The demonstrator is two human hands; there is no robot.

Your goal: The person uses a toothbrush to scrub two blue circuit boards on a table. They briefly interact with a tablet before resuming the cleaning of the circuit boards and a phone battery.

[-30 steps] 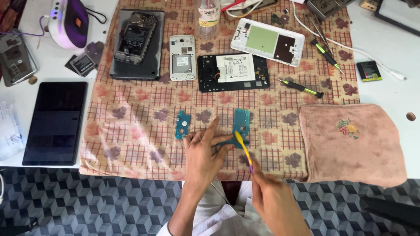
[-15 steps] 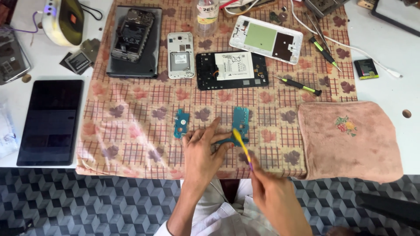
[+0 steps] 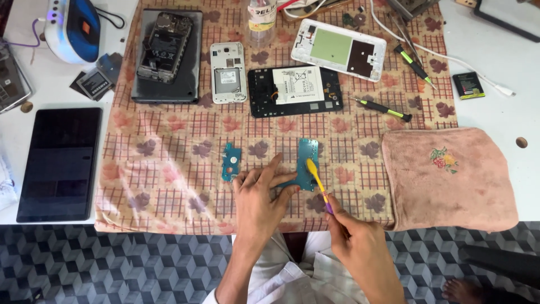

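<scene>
Under the left hand (image 3: 260,197) lies a blue board (image 3: 306,164) on the checked cloth (image 3: 169,141); the fingers are spread flat and press its lower edge. Just right of that grip, the right hand (image 3: 360,247) is closed on a yellow brush (image 3: 316,179), its tip touching the board. A small board (image 3: 230,161) lies just left.

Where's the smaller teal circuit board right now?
Head view: the smaller teal circuit board lies on the patterned cloth, just left of the left hand, apart from the larger board.
</scene>
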